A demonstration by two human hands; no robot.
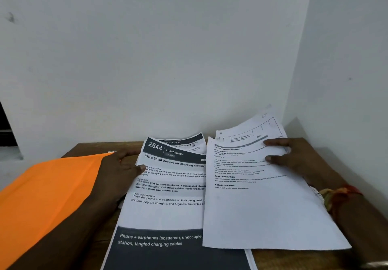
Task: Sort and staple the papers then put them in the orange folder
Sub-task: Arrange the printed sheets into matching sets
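The orange folder (48, 190) lies at the left of the wooden table (294, 259), partly under my left forearm. My left hand (119, 171) holds the left edge of a printed sheet (168, 196) headed "2644 Living Room", thumb on top; another dark-headed sheet (189, 143) peeks out behind it. My right hand (294, 154) grips a white text page (258, 206) at its right edge, fingers on top, with a table-printed page (252, 131) fanned out behind it. The white page overlaps the right side of the printed sheet. No stapler can be made out.
White walls meet in a corner (287, 101) right behind the table. A small pale object (111, 151) shows just past the folder's far tip. A dark opening (5, 127) sits at the far left. A coloured band (336, 196) circles my right wrist.
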